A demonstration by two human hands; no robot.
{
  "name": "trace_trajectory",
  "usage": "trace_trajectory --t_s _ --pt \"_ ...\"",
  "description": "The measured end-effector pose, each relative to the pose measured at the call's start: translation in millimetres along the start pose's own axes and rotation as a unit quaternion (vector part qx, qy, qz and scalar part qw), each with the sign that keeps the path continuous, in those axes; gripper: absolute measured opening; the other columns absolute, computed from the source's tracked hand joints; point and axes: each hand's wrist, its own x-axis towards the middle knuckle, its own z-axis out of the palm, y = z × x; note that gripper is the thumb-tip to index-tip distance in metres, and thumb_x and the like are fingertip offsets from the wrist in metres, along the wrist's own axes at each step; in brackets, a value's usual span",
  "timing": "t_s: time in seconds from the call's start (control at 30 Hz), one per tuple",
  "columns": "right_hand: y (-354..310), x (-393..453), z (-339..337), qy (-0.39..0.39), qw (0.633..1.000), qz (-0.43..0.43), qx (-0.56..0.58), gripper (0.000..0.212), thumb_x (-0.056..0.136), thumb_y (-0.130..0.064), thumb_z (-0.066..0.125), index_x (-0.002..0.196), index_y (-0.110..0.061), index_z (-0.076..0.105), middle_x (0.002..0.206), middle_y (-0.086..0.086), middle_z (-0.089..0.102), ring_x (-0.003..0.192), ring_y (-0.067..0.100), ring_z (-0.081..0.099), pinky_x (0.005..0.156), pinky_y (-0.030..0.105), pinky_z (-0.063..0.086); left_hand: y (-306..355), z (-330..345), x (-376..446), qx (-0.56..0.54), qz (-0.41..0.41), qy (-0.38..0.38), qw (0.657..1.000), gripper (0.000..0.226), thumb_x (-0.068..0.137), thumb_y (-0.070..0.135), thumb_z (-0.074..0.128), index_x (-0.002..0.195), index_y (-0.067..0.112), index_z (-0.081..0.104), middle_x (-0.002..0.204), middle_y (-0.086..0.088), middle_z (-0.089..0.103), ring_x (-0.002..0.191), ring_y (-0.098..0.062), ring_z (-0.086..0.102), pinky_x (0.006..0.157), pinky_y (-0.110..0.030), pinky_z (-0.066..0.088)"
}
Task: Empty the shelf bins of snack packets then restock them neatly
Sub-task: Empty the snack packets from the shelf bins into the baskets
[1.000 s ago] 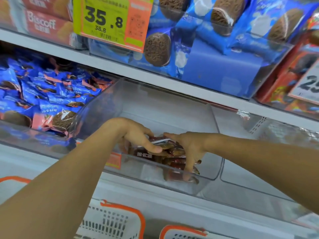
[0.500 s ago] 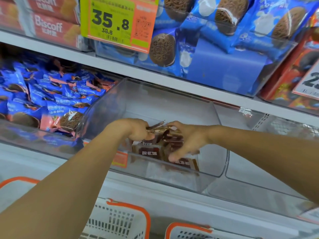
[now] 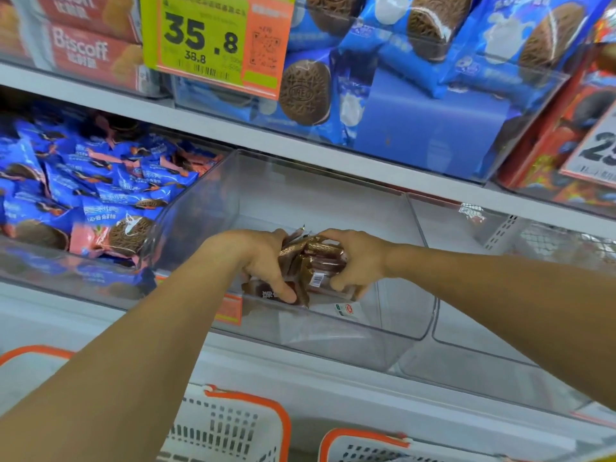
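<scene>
A clear plastic shelf bin point(image 3: 393, 325) sits in the middle of the lower shelf. Inside it, a bunch of brown snack packets point(image 3: 311, 263) is squeezed between both hands, lifted a little off the bin's floor. My left hand point(image 3: 263, 261) grips the bunch from the left, thumb low on the front packet. My right hand point(image 3: 355, 261) grips it from the right, fingers curled around the packets. One white-labelled packet point(image 3: 346, 310) lies on the bin floor under the bunch.
A clear bin to the left holds several blue cookie packets point(image 3: 100, 195). Another clear bin point(image 3: 483, 328) stands to the right. The upper shelf carries blue cookie bags point(image 3: 416, 95) and a price tag point(image 3: 216, 38). White baskets with orange rims point(image 3: 233, 425) sit below.
Both hands have closed in on the brown packets, gathered them into one bunch and raised it from the bin floor.
</scene>
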Motion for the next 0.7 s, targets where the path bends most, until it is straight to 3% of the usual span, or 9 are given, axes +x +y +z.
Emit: trace_trajectory --t_s 0.1,0.2,0.27,0.33,0.37,0.5,0.6,0.7 --pt "-3.2 6.3 2.1 -0.003 0.999 0.020 0.040 0.079 0.077 -0.003 0.078 0.139 -0.033 0.040 0.119 0.005 0.059 0.089 0.028 0.074 0.070 0.048 0.064 -4.3 4.5 3.1 0.049 -0.009 0.053 0.997 0.099 0.056 0.039 0.096 0.132 0.020 0.036 0.123 0.000 0.059 0.108 -0.025 0.059 0.092 -0.039 0.052" --pt "-9.4 13.3 10.0 -0.029 0.999 0.025 0.004 0.112 0.068 -0.017 0.091 0.150 -0.042 0.018 0.127 0.002 0.055 0.103 0.027 0.069 0.065 0.040 0.063 -2.9 8.2 7.9 0.062 -0.002 0.096 0.993 0.087 0.064 0.022 0.091 0.132 0.015 0.038 0.114 -0.003 0.059 0.103 -0.025 0.059 0.085 -0.035 0.052" --pt "-11.0 19.4 16.2 -0.005 0.999 0.001 -0.043 0.121 0.062 -0.032 0.095 0.153 -0.040 0.016 0.131 -0.003 0.056 0.114 0.021 0.060 0.074 0.034 0.061 -3.7 8.4 10.2 0.046 -0.003 0.119 0.992 0.074 0.074 0.017 0.084 0.132 0.014 0.039 0.108 -0.003 0.056 0.097 -0.023 0.057 0.078 -0.032 0.048" --pt "-9.8 23.4 17.9 0.043 0.998 -0.020 -0.029 0.108 0.065 -0.031 0.092 0.152 -0.037 0.028 0.128 -0.004 0.060 0.114 0.019 0.060 0.093 0.035 0.056 -8.4 8.0 13.7 0.017 -0.002 0.129 0.991 0.060 0.079 0.020 0.080 0.125 0.014 0.042 0.109 -0.004 0.059 0.096 -0.024 0.057 0.080 -0.033 0.049" --pt "-8.3 24.4 17.2 0.060 0.998 -0.027 -0.015 0.098 0.068 -0.027 0.091 0.150 -0.035 0.036 0.125 -0.004 0.063 0.112 0.019 0.062 0.094 0.035 0.056 -10.6 7.6 14.3 0.003 -0.001 0.133 0.991 0.053 0.081 0.022 0.078 0.121 0.015 0.043 0.110 -0.005 0.061 0.098 -0.024 0.058 0.083 -0.035 0.051" --pt "-10.6 16.5 13.0 0.055 0.997 -0.025 0.052 0.074 0.077 -0.017 0.085 0.140 -0.036 0.051 0.120 -0.002 0.065 0.095 0.020 0.071 0.063 0.033 0.063 -13.6 3.4 10.4 -0.029 0.018 0.155 0.987 0.037 0.088 0.020 0.072 0.117 0.015 0.049 0.107 -0.006 0.063 0.098 -0.025 0.061 0.086 -0.035 0.051" --pt "-17.0 -7.7 4.3 0.092 0.991 -0.036 0.087 0.058 0.082 -0.015 0.080 0.133 -0.033 0.057 0.113 0.001 0.068 0.081 0.024 0.075 0.062 0.043 0.063 -10.8 -3.5 1.7 -0.066 0.052 0.189 0.978 0.035 0.089 0.016 0.069 0.119 0.017 0.051 0.105 -0.006 0.065 0.096 -0.025 0.063 0.082 -0.034 0.052" --pt "-21.0 -51.3 -1.7 0.162 0.980 -0.089 0.080 0.044 0.085 -0.014 0.076 0.123 -0.032 0.062 0.106 -0.004 0.069 0.080 0.026 0.076 0.053 0.039 0.062 -3.3 -11.2 -13.1 -0.094 0.097 0.207 0.969 0.043 0.089 0.014 0.070 0.126 0.024 0.051 0.103 0.001 0.065 0.095 -0.019 0.064 0.084 -0.033 0.053"
